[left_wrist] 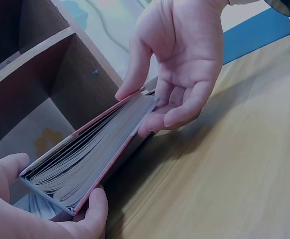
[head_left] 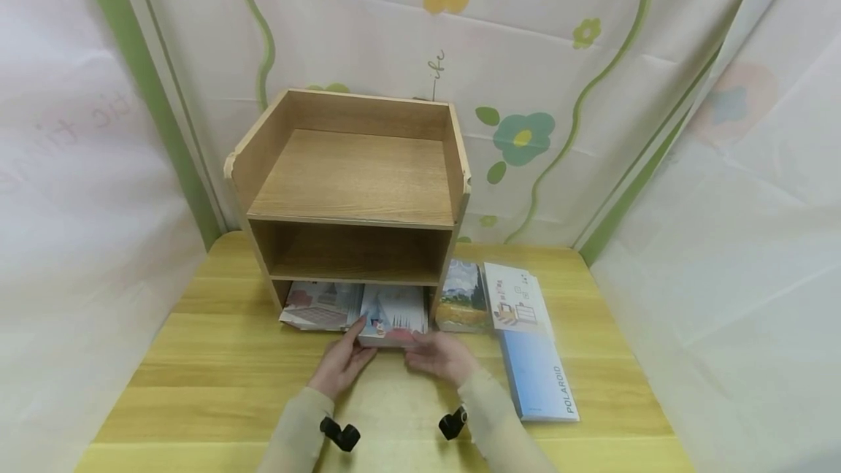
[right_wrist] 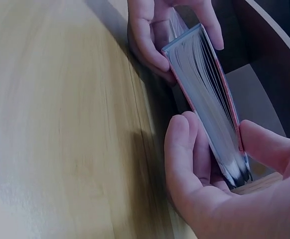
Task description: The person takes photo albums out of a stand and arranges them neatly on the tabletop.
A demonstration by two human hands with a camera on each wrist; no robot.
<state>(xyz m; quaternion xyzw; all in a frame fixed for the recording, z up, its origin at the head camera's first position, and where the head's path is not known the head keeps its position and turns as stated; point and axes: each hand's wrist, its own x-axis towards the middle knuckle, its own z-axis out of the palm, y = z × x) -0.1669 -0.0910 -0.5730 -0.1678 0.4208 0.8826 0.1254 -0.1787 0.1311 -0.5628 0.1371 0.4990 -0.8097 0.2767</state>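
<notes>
Both hands hold a thick photo album with a pale illustrated cover, at the mouth of the bottom compartment of a wooden shelf unit. My left hand grips its left front corner, thumb above and fingers beneath. At the right corner, my right hand pinches the album the same way. In the left wrist view, the page edges face outward between two hard covers. Another illustrated album lies to its left in the same compartment.
Right of the shelf unit lies an album with a landscape painting cover. Beside it, a white illustrated album overlaps a blue album marked POLAROID. A patterned curtain hangs behind the wooden table.
</notes>
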